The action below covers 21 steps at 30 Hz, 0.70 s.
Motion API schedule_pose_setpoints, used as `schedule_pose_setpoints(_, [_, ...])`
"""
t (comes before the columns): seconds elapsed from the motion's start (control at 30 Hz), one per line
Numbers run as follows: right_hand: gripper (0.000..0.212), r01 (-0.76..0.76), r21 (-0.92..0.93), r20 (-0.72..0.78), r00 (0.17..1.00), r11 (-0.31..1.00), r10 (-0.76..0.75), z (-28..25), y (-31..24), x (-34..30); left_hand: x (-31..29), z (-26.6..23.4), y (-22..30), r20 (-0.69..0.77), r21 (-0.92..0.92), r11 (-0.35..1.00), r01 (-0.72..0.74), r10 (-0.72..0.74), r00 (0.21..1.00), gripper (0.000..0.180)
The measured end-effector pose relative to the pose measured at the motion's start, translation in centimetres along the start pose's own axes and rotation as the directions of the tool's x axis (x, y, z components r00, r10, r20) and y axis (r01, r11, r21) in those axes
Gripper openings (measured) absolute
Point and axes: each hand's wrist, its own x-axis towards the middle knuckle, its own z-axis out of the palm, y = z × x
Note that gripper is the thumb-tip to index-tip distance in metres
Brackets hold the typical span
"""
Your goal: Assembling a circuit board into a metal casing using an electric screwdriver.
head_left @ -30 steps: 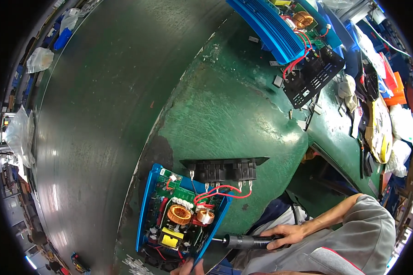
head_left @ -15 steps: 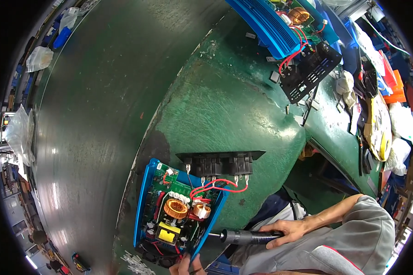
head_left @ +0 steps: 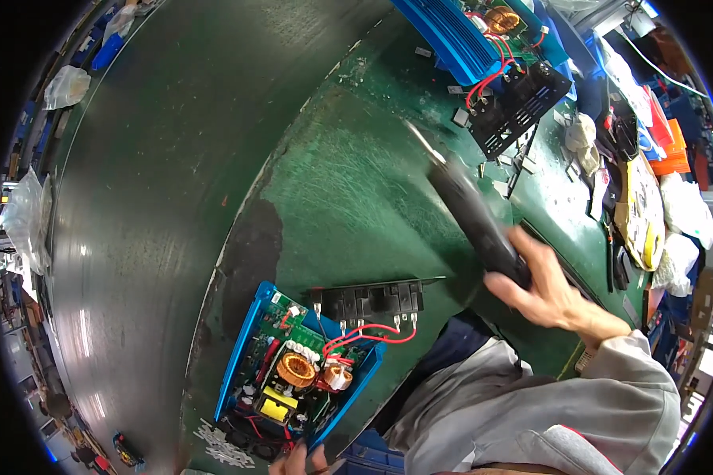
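Note:
My right hand [head_left: 545, 286] is wrapped round a black electric screwdriver [head_left: 475, 214], held above the bench and blurred by motion. Its thin metal bit [head_left: 425, 141] points away toward the far side. At the lower edge, my left hand [head_left: 297, 461] grips the near end of an open blue metal case [head_left: 245, 340]; part of that hand is cut off. Inside the case lie a green circuit board [head_left: 289, 310], copper-wound ring coils [head_left: 297, 369] and a yellow-wrapped transformer [head_left: 276, 407]. Red wires [head_left: 372, 332] join the board to a black socket panel [head_left: 372, 301] standing beyond the case.
A second blue case [head_left: 451, 39] with a black slotted panel [head_left: 515, 111] lies at the far right. Small grey pieces [head_left: 499, 188] are scattered near it, and pale strips [head_left: 223, 445] lie beside the near case. Pliers, bags and an orange box [head_left: 673, 146] crowd the right.
My right hand has swung the screwdriver up and away from the near case's right side, toward the far bench. My left hand stays at the case's near end. The whole view has shifted slightly.

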Motion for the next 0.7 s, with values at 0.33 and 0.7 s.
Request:
schedule_pose_setpoints(0.33, [0.029,0.414,0.282,0.190,0.860,0.866,-0.473,7.1,-8.0,12.3,14.7,2.6,-4.1,0.120,-0.007,0.996,-0.087,0.087,0.989,0.019])
schedule_pose_setpoints(0.7, [0.034,0.369,0.461,0.353,0.758,0.807,-0.548,10.5,-7.7,11.8,17.5,7.8,-6.8,0.450,-0.551,0.798,0.245,0.037,0.892,0.020])
